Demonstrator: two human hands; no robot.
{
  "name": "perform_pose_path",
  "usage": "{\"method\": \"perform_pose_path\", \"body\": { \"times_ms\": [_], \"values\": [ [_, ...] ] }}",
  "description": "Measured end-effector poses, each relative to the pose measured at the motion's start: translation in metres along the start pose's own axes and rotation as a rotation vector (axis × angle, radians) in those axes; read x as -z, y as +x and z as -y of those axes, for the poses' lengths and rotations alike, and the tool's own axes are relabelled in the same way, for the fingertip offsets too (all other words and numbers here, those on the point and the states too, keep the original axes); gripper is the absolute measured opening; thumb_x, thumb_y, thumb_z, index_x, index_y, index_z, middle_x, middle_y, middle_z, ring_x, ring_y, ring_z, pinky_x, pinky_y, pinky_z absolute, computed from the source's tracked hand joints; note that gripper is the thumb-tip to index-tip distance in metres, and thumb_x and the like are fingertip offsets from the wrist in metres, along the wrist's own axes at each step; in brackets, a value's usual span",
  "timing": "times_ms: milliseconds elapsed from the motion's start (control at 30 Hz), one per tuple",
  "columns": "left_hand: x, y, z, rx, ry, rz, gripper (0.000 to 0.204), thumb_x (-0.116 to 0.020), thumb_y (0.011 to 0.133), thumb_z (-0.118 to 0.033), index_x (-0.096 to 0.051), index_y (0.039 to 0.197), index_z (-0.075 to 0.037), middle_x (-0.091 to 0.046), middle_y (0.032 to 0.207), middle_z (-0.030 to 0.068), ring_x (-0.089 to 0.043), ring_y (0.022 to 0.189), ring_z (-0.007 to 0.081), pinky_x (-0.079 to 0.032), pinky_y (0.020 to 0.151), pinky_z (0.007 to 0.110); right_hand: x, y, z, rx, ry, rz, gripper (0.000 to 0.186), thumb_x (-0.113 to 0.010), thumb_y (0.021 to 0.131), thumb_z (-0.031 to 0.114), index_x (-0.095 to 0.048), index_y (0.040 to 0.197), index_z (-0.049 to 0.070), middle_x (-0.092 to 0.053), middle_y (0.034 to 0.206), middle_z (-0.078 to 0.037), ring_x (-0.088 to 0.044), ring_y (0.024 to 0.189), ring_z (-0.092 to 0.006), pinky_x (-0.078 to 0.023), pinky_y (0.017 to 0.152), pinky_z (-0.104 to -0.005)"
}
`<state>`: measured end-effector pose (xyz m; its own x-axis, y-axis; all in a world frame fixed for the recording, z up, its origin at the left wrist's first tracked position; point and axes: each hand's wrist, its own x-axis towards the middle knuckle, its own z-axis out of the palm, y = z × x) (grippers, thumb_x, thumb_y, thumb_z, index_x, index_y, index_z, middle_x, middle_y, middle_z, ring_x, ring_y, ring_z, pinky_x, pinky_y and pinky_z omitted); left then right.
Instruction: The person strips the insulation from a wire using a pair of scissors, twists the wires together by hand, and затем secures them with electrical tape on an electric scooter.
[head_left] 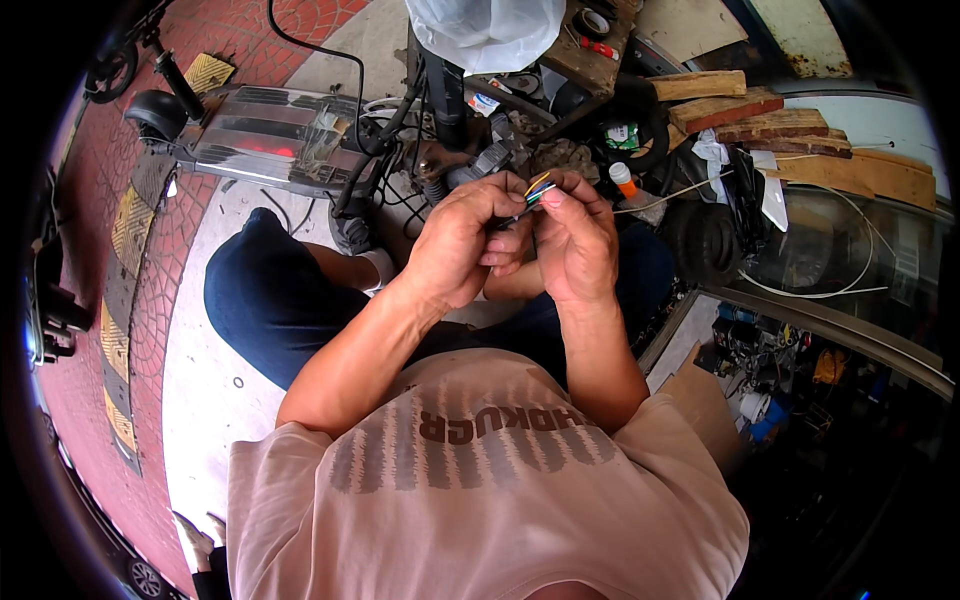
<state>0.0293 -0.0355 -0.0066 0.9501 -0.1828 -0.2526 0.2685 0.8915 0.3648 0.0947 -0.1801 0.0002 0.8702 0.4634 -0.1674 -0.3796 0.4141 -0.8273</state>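
Left hand (462,235): closing thumb and forefinger in a pinch on a small bundle of thin wires with yellow, blue, green and white coverings (541,187). Right hand (580,235): pinching the same bundle from the other side, thumb uppermost. The two hands are sitting just beside each other, the bundle bridging the narrow gap between them, above the lap. A short dark cable-like piece (506,219) is showing under the left fingers; its full shape is staying hidden.

Beneath the forearms: dark blue trousers (262,290), covering folded legs.

Beyond the hands: a thick black upright tube (450,105) is standing amid tangled black cables; a translucent white plastic bag (485,32) is covering its upper part.

Left: a long grey and black scooter deck (265,140) is lying on the pale floor (205,350), a black wheel (155,112) showing at its far end. Further left, yellow-and-black ramp strips (117,340) are bordering red patterned paving (75,400).

Right: a worn brown wooden desk (597,74) is carrying a black tape roll (591,23) and a red tube (598,47). A white bottle with an orange cap (622,180) is standing nearer the right hand. Outward, rough wooden planks (735,108) are lying stacked, with black tyres (703,240) resting nearer the person.
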Motion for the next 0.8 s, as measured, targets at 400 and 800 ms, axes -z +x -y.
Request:
{"method": "perform_pose_path", "body": {
  "times_ms": [400, 800],
  "values": [
    [-0.005, 0.0, -0.001, -0.044, 0.035, -0.074, 0.009, -0.053, 0.104, -0.018, -0.054, 0.105, -0.009, -0.045, 0.069, -0.0004, -0.033, 0.053, 0.0084, -0.033, 0.052, 0.026, 0.003, 0.0, -0.003, 0.072, -0.077, -0.009, 0.011, -0.071, 0.093, 0.006, -0.067, 0.101, -0.001, -0.065, 0.091, -0.002, -0.058, 0.085, -0.0088, -0.045, 0.084, -0.0237],
    [-0.008, -0.003, 0.007, -0.115, -0.025, -0.101, 0.01, -0.051, 0.107, -0.021, -0.054, 0.108, -0.011, -0.05, 0.081, -0.0007, -0.037, 0.057, 0.0079, -0.034, 0.055, 0.025, 0.003, -0.002, -0.004, 0.354, -0.47, 0.148, 0.004, -0.063, 0.098, -0.004, -0.06, 0.099, -0.002, -0.062, 0.097, -0.008, -0.071, 0.078, -0.0135, -0.062, 0.063, -0.0269]
  ]
}}
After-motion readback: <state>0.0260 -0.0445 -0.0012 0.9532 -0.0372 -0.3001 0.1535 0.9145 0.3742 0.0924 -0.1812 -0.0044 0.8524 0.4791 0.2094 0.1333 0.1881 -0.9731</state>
